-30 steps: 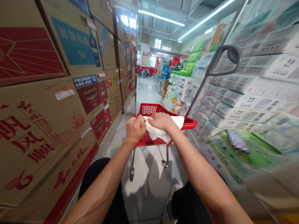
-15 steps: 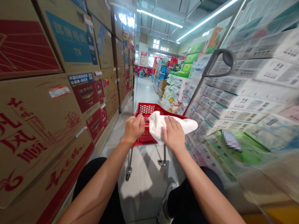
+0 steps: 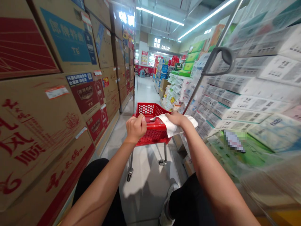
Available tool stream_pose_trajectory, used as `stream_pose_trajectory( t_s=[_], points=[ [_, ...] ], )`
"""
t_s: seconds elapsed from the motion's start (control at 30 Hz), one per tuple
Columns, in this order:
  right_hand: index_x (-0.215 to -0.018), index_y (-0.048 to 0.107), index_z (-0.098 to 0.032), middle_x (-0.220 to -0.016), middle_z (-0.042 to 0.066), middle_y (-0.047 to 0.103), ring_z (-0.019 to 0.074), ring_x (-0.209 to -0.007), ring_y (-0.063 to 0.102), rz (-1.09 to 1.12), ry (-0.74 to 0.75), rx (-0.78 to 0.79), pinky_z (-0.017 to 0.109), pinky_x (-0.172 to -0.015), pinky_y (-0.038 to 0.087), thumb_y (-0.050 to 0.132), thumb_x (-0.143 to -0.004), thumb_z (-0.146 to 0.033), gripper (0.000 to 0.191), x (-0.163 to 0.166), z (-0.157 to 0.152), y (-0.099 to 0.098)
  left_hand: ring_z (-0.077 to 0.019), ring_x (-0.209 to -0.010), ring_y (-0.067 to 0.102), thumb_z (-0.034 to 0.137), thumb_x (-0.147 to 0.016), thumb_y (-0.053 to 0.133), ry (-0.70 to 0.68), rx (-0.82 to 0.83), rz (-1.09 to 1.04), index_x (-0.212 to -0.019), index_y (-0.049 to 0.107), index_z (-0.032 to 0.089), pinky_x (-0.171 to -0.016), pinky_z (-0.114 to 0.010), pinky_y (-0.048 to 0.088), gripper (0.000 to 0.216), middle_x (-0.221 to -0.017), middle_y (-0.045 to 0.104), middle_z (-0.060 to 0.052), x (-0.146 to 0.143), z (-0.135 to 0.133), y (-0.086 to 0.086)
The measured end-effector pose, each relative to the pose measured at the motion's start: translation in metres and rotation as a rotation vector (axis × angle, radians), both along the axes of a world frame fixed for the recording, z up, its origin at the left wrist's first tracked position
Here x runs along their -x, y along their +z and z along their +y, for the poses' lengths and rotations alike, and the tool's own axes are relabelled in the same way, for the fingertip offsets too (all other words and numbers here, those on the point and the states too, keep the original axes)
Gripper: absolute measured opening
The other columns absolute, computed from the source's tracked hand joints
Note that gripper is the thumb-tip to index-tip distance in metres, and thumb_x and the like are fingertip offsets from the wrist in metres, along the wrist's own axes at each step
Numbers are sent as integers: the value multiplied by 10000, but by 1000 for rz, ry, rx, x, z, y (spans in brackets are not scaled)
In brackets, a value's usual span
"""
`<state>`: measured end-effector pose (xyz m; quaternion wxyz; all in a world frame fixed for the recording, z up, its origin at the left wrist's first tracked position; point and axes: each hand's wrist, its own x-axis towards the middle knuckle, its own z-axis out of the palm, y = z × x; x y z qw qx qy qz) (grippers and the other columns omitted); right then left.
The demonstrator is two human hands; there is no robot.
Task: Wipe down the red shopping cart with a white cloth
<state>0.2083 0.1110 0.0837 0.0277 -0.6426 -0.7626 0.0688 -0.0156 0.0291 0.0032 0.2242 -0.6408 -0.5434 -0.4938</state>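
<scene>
A small red plastic shopping cart (image 3: 152,137) with perforated sides stands in front of me on thin metal legs with casters. My left hand (image 3: 136,128) is closed round the left end of its near top edge. My right hand (image 3: 176,119) is over the right corner of that edge, gripping a white cloth (image 3: 173,129). The cloth drapes over the corner and hangs off to the right. Some of my right fingertips are hidden behind the hand and the cloth.
Stacked cardboard cartons (image 3: 37,125) wall the left side. Packs of tissue paper (image 3: 249,106) are piled on the right. A pole with a grey loop handle (image 3: 219,61) leans up at the right. The tiled aisle floor (image 3: 148,86) runs ahead between displays.
My right hand has slid the cloth rightward and forward along the cart's edge, uncovering the red middle part. My left hand keeps its hold.
</scene>
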Motion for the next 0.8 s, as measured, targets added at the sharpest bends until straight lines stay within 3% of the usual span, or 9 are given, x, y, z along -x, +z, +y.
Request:
stream_pose_trajectory(
  t_s=[0.13,0.27,0.43,0.6,0.7,0.8],
  points=[
    [-1329,624,-93,-1380,218,579,369,-1263,566,-72,-7,-25,437,-1002,433,278,-937,-670,779,31,6,2,-185,-579,525,301,-950,352,20,-4,-11,-687,542,218,-638,-339,321,335,-595,597,-41,-1,1,-1],
    [-1233,682,-138,-1297,175,652,337,-1205,605,-79,134,-81,409,-971,439,278,-949,-649,711,58,-9,4,-193,-593,528,290,-954,359,35,-24,-40,-692,529,219,-630,-338,301,320,-596,587,-41,3,3,-2],
    [-1068,708,-184,-1070,133,721,290,-1051,645,-9,324,-368,392,-933,433,271,-998,-544,570,74,-55,-10,-194,-582,514,282,-951,369,71,-28,-22,-698,516,219,-616,-341,269,300,-568,536,-33,11,5,-2],
    [-1332,573,-161,-1336,147,601,273,-1257,509,116,348,-677,407,-1089,327,308,-1024,-414,479,68,-90,-42,-188,-581,513,292,-952,364,79,-3,-5,-696,519,216,-605,-334,258,308,-562,518,-32,12,5,0],
    [-1466,440,-140,-1490,151,472,288,-1390,382,152,305,-753,445,-1144,273,326,-1017,-410,536,58,-99,-58,-188,-583,516,292,-956,363,75,2,-17,-700,525,215,-604,-331,257,312,-563,519,-32,10,5,0],
    [-1482,419,-140,-1515,146,445,292,-1416,355,159,256,-781,457,-1152,263,320,-1015,-438,563,44,-99,-67,-191,-588,520,295,-957,368,43,10,-25,-703,531,218,-611,-332,268,312,-572,538,-36,7,4,0]
  ],
)
